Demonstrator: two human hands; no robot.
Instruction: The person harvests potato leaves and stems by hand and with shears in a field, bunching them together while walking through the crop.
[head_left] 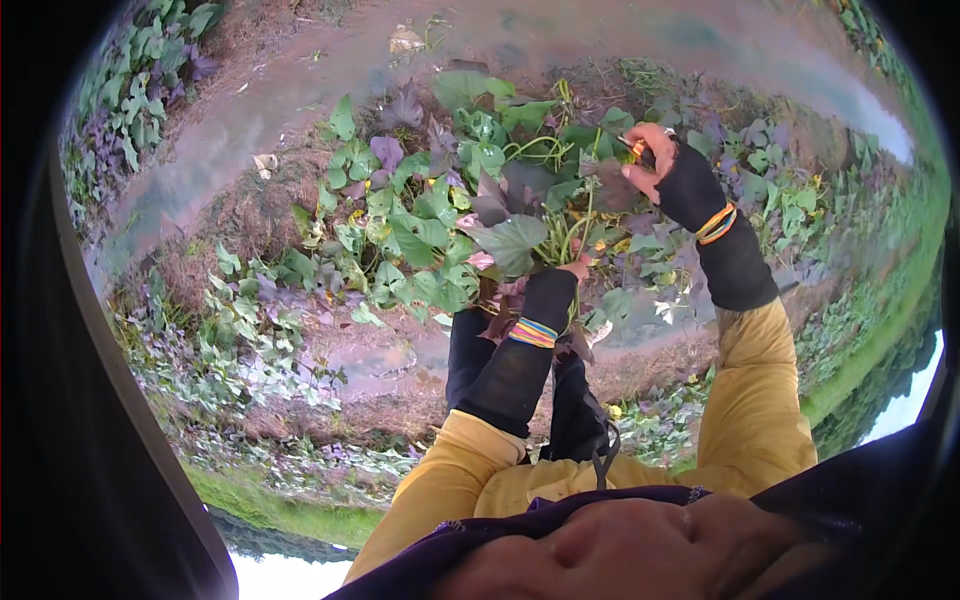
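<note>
Heart-shaped green and purple vine leaves spread over the bed in front of me. My left hand (577,267), in a black sleeve with coloured bands at the wrist, is closed round a bunch of leafy vine stems (556,240). Large leaves hide part of its fingers. Further out to the right, my right hand (652,160) is closed on a small tool (634,147) with orange and metallic parts; its exact kind is hard to make out. That hand is just above the foliage (600,180), beside the upright stems.
Wet, muddy furrows (270,90) run along both sides of the planted bed. More vine rows (140,90) grow at the far left, with others nearer below (250,340). My dark-clad legs (575,405) stand close to the plants. A grassy strip (870,370) lies at the right.
</note>
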